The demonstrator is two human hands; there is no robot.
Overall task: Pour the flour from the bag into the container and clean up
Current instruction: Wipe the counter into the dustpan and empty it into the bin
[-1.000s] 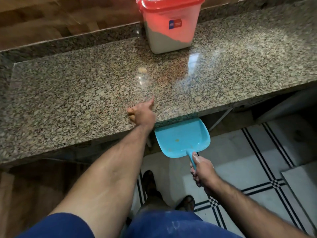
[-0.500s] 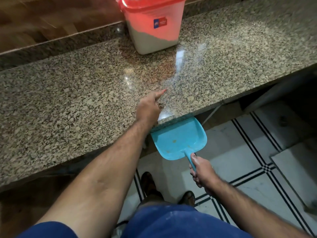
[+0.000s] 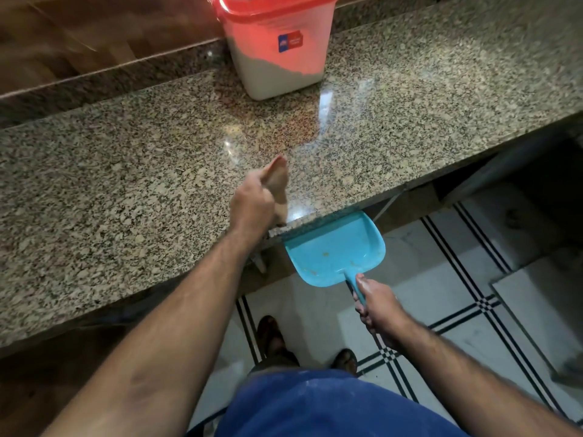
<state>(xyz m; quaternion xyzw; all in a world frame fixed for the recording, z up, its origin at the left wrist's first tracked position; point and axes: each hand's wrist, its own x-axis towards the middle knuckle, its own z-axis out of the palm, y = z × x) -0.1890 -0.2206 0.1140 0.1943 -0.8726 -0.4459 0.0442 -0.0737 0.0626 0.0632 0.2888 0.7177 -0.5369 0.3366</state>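
Dustpan [image 3: 336, 249] under the counter [image 3: 126, 184] edge, right hand [image 3: 377, 305] fingers wrapped around its handle, left hand [image 3: 260, 197] flat, fingers together.

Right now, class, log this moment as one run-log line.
stage: cleanup | left hand: sweeping counter edge | right hand: holding dustpan below edge | container: lidded, upright

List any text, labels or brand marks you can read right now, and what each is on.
Sticker on the container: blue and red with white print, too small and blurred to read.
Dustpan: no text visible.
Granite counter: no text visible.
Nothing else carries writing.
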